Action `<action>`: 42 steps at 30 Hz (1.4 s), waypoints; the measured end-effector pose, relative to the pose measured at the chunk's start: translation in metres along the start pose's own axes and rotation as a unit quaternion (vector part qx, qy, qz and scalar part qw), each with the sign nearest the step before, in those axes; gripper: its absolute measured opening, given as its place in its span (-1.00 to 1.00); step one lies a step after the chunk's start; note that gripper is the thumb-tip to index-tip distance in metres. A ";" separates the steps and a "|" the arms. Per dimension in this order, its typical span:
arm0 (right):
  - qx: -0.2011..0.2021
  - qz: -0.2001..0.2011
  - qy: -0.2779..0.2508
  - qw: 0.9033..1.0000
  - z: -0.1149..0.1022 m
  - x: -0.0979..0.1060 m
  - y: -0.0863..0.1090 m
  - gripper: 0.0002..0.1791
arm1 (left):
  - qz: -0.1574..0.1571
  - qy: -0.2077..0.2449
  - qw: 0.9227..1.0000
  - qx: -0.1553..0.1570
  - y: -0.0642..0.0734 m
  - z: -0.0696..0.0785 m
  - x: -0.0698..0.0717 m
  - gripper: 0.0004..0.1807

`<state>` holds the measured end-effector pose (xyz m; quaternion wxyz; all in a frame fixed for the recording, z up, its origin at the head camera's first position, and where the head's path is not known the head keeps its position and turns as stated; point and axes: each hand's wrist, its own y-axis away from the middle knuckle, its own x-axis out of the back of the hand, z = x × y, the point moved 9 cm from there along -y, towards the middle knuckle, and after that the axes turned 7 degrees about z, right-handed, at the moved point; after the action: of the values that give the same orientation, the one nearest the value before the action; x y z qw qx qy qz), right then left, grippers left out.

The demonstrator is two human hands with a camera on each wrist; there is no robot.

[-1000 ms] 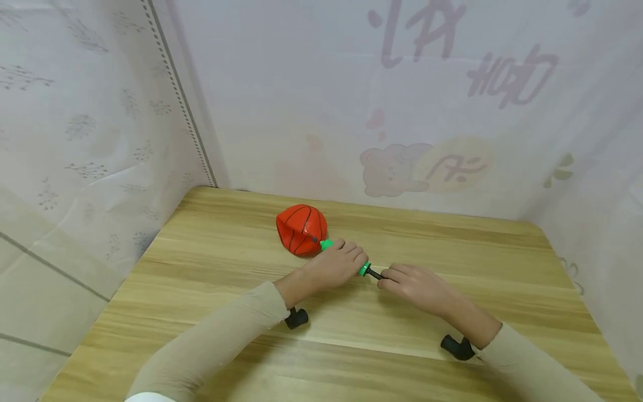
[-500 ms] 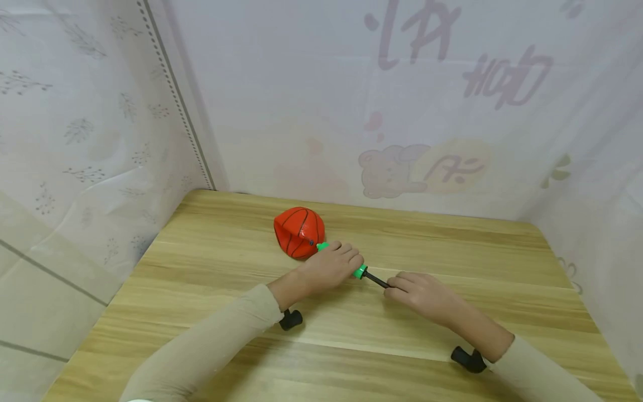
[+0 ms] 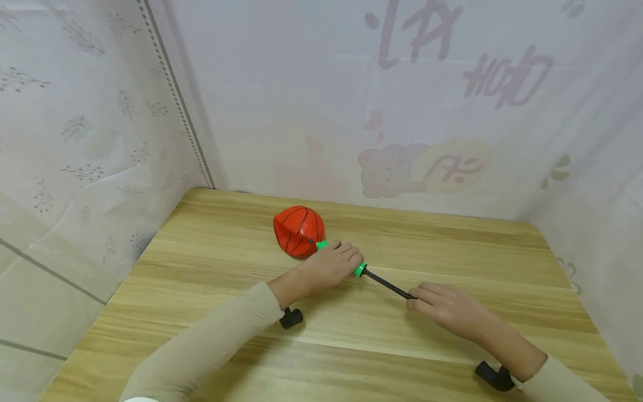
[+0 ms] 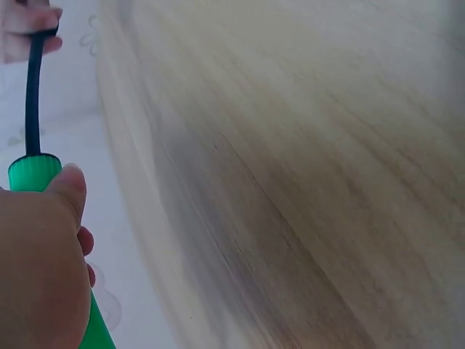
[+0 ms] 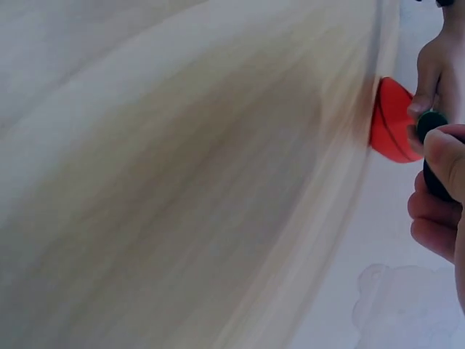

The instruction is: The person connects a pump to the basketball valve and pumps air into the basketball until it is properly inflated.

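Observation:
A half-deflated red toy basketball [image 3: 300,229] with black lines lies dented on the table. Against its side is the nozzle end of a green hand pump [image 3: 359,269], whose barrel my left hand [image 3: 329,267] grips. From the barrel a long black rod [image 3: 387,283] sticks out toward the right. My right hand [image 3: 447,310] holds the pump's black handle at the rod's far end; in the right wrist view the fingers [image 5: 436,211] curl round this dark handle [image 5: 436,178]. The left wrist view shows the left thumb [image 4: 69,185] along the green barrel [image 4: 35,173].
The wood-grain table [image 3: 226,234] runs back to a printed cloth wall [image 3: 281,100], with more cloth at the left and right. A black wrist-worn piece [image 3: 291,318] hangs under the left wrist and another [image 3: 494,377] under the right.
My right hand has moved right and toward me, drawing much more of the black rod out of the pump. The left hand and the ball have hardly moved.

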<state>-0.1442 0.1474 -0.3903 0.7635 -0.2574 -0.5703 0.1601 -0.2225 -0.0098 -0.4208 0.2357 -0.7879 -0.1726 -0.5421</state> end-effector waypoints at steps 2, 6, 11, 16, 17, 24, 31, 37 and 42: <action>0.001 -0.005 0.001 1.000 0.001 -0.005 -0.007 -0.52 | 0.000 -0.006 1.000 0.002 0.000 0.000 0.000 -0.81; -0.002 -0.021 0.004 1.000 0.007 -0.018 -0.023 -0.51 | 0.000 -0.013 1.000 0.006 -0.001 0.001 -0.001 -0.81; -0.005 -0.034 0.008 0.999 0.013 -0.037 -0.041 -0.45 | 0.000 -0.013 1.000 0.009 -0.002 0.002 -0.002 -0.80; -0.007 -0.030 0.003 1.000 0.016 -0.047 -0.051 -0.64 | -0.002 0.007 1.000 0.008 -0.001 0.004 -0.003 -0.78; -0.008 -0.027 0.002 1.000 0.017 -0.048 -0.052 -0.69 | -0.001 0.011 1.000 0.008 -0.001 0.003 -0.002 -0.78; -0.014 -0.010 -0.007 1.000 0.012 -0.027 -0.034 -0.54 | 0.001 0.009 1.000 0.015 0.001 -0.002 -0.002 -0.79; -0.010 -0.009 0.002 1.000 0.002 -0.002 -0.005 -0.49 | 0.002 0.017 1.000 0.012 0.003 -0.001 -0.001 -0.76; -0.011 -0.004 -0.009 1.000 0.000 0.002 0.004 -0.51 | -0.015 0.015 1.000 0.013 0.003 -0.001 -0.003 -0.76; -0.006 -0.013 0.003 1.000 0.000 -0.007 -0.006 -0.51 | -0.006 0.006 1.000 0.008 0.002 0.002 -0.002 -0.78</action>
<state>-0.1468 0.1387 -0.3921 0.7658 -0.2551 -0.5719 0.1463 -0.2206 -0.0099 -0.4239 0.2396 -0.7815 -0.1801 -0.5473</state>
